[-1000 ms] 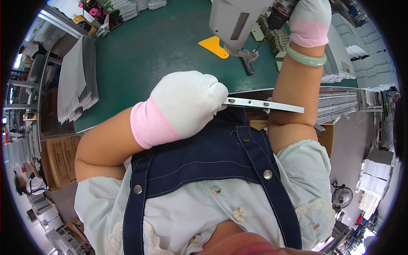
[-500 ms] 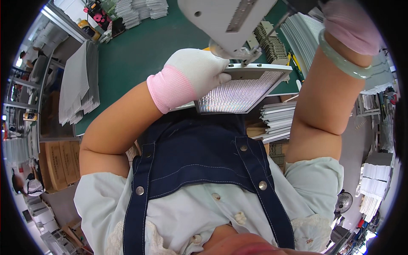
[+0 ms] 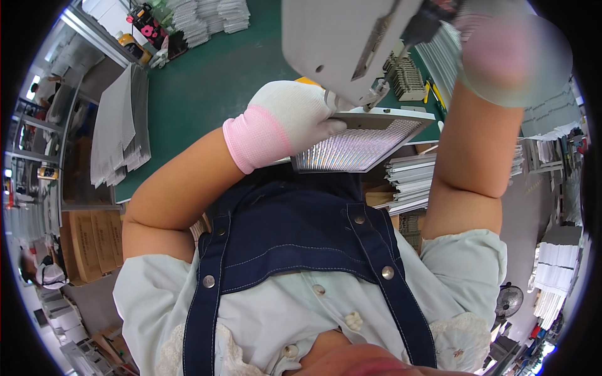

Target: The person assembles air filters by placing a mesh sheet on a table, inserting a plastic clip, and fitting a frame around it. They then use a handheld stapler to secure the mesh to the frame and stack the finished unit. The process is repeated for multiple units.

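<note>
My left hand (image 3: 300,119), in a white glove with a pink cuff, grips the left part of a thin framed mesh panel (image 3: 370,145). The panel is tilted, and its silvery mesh faces me. Over its far edge hangs a light grey machine head (image 3: 342,47), whose small metal tip (image 3: 376,94) is close to the frame; I cannot tell if they touch. At the upper right, my right hand (image 3: 501,53) is raised and smeared by motion, its fingers not readable. A black part with a thin rod (image 3: 433,19) is nearest to it.
On the green table (image 3: 207,81) stand grey mesh sheets (image 3: 119,125) at left and a row of small beige parts (image 3: 404,78) behind the machine. Yellow-handled pliers (image 3: 434,93) lie to the right. Metal strips (image 3: 411,175) are stacked below, and cardboard boxes (image 3: 94,244) stand at left.
The machine head, panel and left hand sit slightly lower and further right in the picture. My right hand has shifted a little left and down, and is more blurred.
</note>
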Available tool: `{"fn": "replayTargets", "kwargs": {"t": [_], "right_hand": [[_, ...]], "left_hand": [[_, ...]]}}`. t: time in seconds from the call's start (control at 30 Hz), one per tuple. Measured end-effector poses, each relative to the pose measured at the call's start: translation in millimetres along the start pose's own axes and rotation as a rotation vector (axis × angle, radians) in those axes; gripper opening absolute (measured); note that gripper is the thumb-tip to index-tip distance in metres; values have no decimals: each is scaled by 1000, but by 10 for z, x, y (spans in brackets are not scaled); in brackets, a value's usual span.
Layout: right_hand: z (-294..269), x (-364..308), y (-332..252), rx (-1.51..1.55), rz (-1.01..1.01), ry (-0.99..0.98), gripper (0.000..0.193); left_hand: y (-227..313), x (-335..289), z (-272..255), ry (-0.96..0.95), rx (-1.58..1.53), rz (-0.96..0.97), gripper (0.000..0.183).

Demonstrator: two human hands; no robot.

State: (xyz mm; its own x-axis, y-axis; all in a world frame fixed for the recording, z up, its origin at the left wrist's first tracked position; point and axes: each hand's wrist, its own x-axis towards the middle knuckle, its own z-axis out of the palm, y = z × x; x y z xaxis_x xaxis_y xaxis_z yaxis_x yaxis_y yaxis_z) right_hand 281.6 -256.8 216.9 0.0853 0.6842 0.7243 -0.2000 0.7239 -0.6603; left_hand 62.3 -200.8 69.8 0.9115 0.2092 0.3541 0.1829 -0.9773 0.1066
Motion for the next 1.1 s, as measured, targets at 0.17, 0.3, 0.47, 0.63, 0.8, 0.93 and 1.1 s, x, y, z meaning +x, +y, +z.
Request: {"fn": "replayTargets", "kwargs": {"t": [0.17,0.3,0.47,0.63,0.8,0.93,1.1], "right_hand": [[72,-98,292,122,74,-38,22],[77,-138,287,156,82,-40,24],[-71,-22,265,225,23,-363,29],[-16,-143,394,-20,-137,-37,29],[-34,-220,403,44,-130,-41,29],[217,-140,377,-98,-76,62,27],[404,121,148,-367,-122,202,24]], "left_hand": [[0,36,62,39,-10,34,29],[-25,41,69,12,-39,23,29],[-61,33,101,-3,-30,23,29],[-88,44,117,64,-110,85,27],[-87,62,169,87,-86,106,27],[-89,59,58,50,-119,69,31],[50,100,-315,-351,-136,-143,34]]}}
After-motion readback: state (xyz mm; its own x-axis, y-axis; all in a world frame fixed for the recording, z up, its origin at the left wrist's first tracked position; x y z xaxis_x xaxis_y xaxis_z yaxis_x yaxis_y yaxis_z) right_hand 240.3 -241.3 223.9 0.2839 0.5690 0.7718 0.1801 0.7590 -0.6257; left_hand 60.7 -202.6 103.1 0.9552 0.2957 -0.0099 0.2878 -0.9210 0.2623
